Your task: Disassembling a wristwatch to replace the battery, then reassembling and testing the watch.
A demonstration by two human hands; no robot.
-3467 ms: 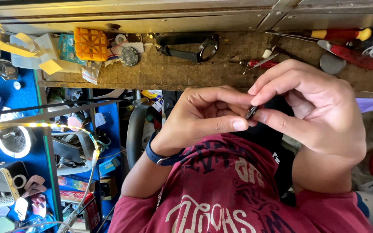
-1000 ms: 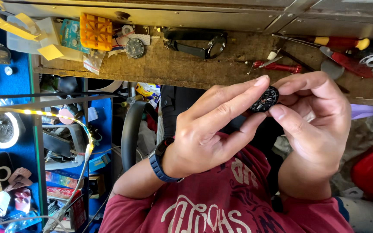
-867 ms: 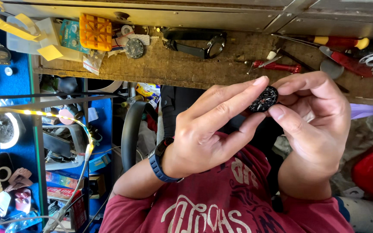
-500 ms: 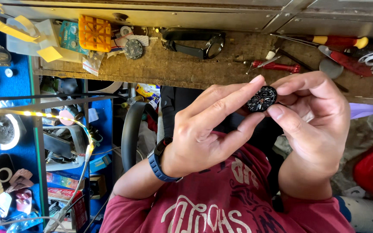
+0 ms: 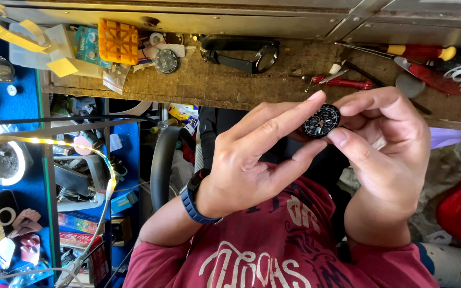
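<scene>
Fingertips of both hands pinch a round black watch dial point(image 5: 321, 121): left hand point(image 5: 252, 160) and right hand point(image 5: 385, 154) each keep a closed grip on its edge, above the wooden counter point(image 5: 230, 85), where a black watch point(image 5: 244, 56) and red screwdrivers point(image 5: 342, 82) lie beyond.

Count at that moment: two hands, left point(image 5: 246, 165) and right point(image 5: 385, 154), pinched one round black watch dial point(image 5: 322, 120) between them. Tabletop point(image 5: 230, 85) carried one black strapped watch point(image 5: 241, 56), one loose watch face point(image 5: 166, 61), one orange plastic grid point(image 5: 118, 41), two red-handled screwdrivers point(image 5: 345, 83) point(image 5: 420, 52). One blue wristband point(image 5: 193, 198) was on the left wrist.
</scene>
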